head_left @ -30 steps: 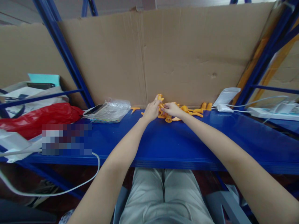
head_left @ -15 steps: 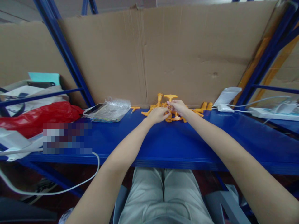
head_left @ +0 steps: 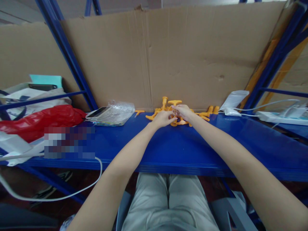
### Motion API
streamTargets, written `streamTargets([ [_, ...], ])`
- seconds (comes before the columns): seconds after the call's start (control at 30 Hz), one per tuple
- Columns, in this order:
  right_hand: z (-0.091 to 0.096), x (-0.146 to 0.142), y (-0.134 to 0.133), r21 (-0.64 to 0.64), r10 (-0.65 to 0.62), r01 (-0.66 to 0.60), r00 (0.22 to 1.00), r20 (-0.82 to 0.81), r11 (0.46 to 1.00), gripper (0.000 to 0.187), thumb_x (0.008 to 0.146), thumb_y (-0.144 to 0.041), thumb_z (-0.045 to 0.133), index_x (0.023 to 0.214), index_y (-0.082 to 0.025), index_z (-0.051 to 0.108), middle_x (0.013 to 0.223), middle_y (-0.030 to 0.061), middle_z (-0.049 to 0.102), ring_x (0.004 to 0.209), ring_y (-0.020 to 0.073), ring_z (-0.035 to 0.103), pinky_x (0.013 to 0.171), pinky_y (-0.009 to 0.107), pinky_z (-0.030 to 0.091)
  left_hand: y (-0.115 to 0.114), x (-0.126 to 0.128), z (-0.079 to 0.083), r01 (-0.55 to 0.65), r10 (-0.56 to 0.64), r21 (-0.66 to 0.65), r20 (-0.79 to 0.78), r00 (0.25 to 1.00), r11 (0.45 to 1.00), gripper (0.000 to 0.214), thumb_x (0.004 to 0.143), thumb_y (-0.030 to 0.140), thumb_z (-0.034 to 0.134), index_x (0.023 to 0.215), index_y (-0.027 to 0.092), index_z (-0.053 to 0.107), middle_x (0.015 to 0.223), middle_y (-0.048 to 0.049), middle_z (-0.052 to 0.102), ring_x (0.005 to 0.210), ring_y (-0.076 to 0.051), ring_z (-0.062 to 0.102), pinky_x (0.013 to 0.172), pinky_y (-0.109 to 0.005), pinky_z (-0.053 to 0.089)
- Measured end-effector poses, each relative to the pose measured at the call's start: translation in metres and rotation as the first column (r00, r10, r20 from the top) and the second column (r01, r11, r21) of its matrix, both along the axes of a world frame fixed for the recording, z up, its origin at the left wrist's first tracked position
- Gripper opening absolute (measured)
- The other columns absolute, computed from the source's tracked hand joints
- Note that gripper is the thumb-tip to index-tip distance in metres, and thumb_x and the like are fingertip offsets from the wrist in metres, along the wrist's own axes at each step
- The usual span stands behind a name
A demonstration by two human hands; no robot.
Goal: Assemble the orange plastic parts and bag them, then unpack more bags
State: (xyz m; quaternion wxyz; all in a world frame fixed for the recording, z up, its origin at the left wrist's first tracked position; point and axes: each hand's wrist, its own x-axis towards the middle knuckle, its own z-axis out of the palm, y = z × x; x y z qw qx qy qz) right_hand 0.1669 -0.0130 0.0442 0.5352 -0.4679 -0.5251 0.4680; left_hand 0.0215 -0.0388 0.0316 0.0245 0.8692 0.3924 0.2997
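My right hand (head_left: 184, 111) is closed, its fingertips pinching an orange-yellow plastic T-handled piece (head_left: 175, 102) just below the crossbar. Close against it from the left, my left hand (head_left: 164, 118) has its fingers curled together; what lies in them is too small and covered to make out. Around and under both hands is a heap of orange-yellow plastic parts (head_left: 184, 121). One part with a flared, cup-like end (head_left: 164, 100) stands up behind my left hand. Another flared end (head_left: 173, 123) faces me below my fingertips.
A small orange part (head_left: 139, 112) lies left on the blue shelf (head_left: 168, 147), beside a clear plastic bag (head_left: 117, 113). Upright orange pieces (head_left: 213, 110) stand to the right, near a white packet (head_left: 233, 101) and cables. A cardboard sheet (head_left: 192, 54) walls the back.
The T-handled piece has come slightly down and left together with my right hand. My left hand stays almost in place.
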Motion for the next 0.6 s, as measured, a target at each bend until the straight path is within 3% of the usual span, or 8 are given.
streamTargets([
  [0.23,-0.0022,0.0005,0.002,0.009,0.058,-0.058,0.998,-0.007,0.998,0.033,0.083,-0.028,0.073,0.06,-0.019,0.05,0.049,-0.0035,0.054,0.043,0.0056,0.045,0.044,0.018,0.041,-0.0005,0.0027,0.0003,0.033,-0.023,-0.076,0.132,0.991,0.997,0.009,0.082,0.023,0.064,0.08,0.018,0.072,0.072,-0.0024,0.069,0.068,-0.015,0.062,0.07,-0.024,0.045],
  [0.37,-0.0025,0.0007,0.0033,-0.008,0.048,-0.048,0.999,-0.021,0.999,0.029,0.085,-0.029,0.07,0.064,-0.018,0.053,0.053,-0.0028,0.055,0.047,0.0063,0.049,0.048,0.019,0.042,0.0035,0.0059,-0.0021,0.092,-0.052,-0.156,0.242,0.969,0.984,0.01,0.083,0.021,0.064,0.077,0.016,0.069,0.064,0.0004,0.066,0.055,-0.01,0.059,0.061,-0.021,0.046],
  [0.5,-0.0017,0.0022,0.0028,-0.016,0.045,-0.045,0.999,0.024,0.999,0.029,0.091,-0.037,0.062,0.07,-0.017,0.058,0.058,-0.0018,0.058,0.048,0.0068,0.05,0.048,0.019,0.039,0.0069,0.0086,-0.0027,0.182,-0.051,-0.274,0.425,0.904,0.945,0.011,0.085,0.022,0.063,0.078,0.014,0.067,0.06,0.0019,0.065,0.041,-0.006,0.052,0.049,-0.018,0.044],
  [0.6,-0.0002,0.0037,0.0002,-0.011,0.061,-0.06,0.997,0.042,0.998,0.03,0.094,-0.038,0.058,0.073,-0.017,0.058,0.057,-0.0018,0.058,0.046,0.0066,0.05,0.045,0.018,0.036,0.0064,0.0087,0.0011,0.241,0.033,-0.381,0.589,0.808,0.893,0.011,0.086,0.022,0.064,0.079,0.013,0.064,0.065,0.0,0.068,0.038,-0.005,0.052,0.045,-0.017,0.044],
])
